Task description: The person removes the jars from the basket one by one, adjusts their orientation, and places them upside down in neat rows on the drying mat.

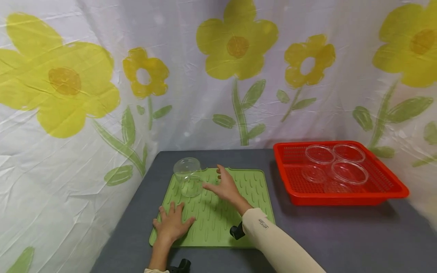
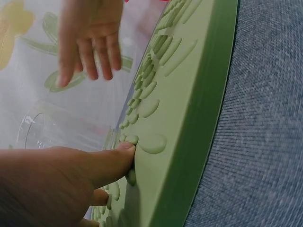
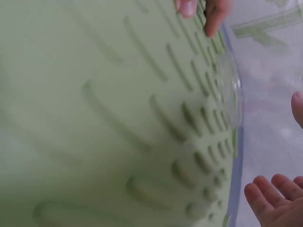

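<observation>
1. So, starting far left: left hand (image 1: 172, 223) flat on the near-left corner of the green ridged mat (image 1: 239, 182), fingers spread and relaxed, gripping nothing. Left wrist view shows the thumb (image 2: 111, 161) pressing on the bumps right by the mat's edge. Good anchor, worth keeping weight there so the mat can't creep on the grey desk (image 1: 341, 235).
2. Next over: clear glass beaker (image 1: 187, 176) standing upright on the mat's far-left part, mouth up, looks empty. Not touched by either hand.
3. Then the right hand (image 1: 223, 186), hovering over the mat just right of the beaker, fingers straight and loosely apart, index tip close to the glass but with a gap showing. Holding nothing.
4. For the reach itself, probably best to come at the beaker from the side, wrap round the lower wall rather than the rim, and squeeze gently since clear glass is slick. Ridges under the base could make it wobble, so lifting straight up beats sliding.
5. Over on the right: red mesh basket (image 1: 392, 191) on the desk, well apart from the mat, with several clear shallow dishes (image 1: 349, 172) inside. Exact count hard to tell since they overlap.
6. Behind everything: white cloth with yellow flowers (image 1: 235, 45).
</observation>
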The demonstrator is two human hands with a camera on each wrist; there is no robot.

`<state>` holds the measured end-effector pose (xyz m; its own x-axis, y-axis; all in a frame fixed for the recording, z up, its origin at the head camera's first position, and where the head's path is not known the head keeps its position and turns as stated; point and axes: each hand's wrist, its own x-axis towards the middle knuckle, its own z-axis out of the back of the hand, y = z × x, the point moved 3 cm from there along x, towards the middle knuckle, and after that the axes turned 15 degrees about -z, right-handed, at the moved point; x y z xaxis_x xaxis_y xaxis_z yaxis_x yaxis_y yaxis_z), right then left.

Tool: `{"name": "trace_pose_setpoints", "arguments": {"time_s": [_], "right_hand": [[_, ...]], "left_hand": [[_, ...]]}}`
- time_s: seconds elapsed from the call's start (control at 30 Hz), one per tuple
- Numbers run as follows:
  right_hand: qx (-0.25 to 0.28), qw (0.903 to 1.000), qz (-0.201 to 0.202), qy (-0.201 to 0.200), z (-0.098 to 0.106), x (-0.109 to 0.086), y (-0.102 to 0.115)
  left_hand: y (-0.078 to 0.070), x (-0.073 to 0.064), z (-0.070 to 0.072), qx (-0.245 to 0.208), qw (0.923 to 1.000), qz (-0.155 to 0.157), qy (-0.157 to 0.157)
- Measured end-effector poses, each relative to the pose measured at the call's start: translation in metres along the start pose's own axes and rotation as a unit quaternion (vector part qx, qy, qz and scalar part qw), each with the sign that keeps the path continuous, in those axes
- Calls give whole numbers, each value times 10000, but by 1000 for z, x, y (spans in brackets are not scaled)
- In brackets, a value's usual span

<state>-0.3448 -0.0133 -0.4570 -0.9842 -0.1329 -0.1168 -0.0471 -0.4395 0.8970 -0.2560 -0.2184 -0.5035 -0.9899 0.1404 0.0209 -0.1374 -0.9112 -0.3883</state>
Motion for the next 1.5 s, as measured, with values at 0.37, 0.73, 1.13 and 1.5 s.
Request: {"name": "trace_pose_setpoints", "arguments": {"time_s": [0.37,0.73,1.13,1.5], "right_hand": [[163,9990,-24,-411,36,-10,-27],[335,9961,250,-772,67,-29,-22],[365,9902,891,-1015,103,-57,-8],[530,9821,774,-1631,150,-72,-36]], "left_hand": [[-2,1,0,39,10000,-25,63],[-2,1,2,-57,9999,-58,142],[0,1,3,-54,9998,-19,193],[-2,1,3,-106,9997,-42,229]]}}
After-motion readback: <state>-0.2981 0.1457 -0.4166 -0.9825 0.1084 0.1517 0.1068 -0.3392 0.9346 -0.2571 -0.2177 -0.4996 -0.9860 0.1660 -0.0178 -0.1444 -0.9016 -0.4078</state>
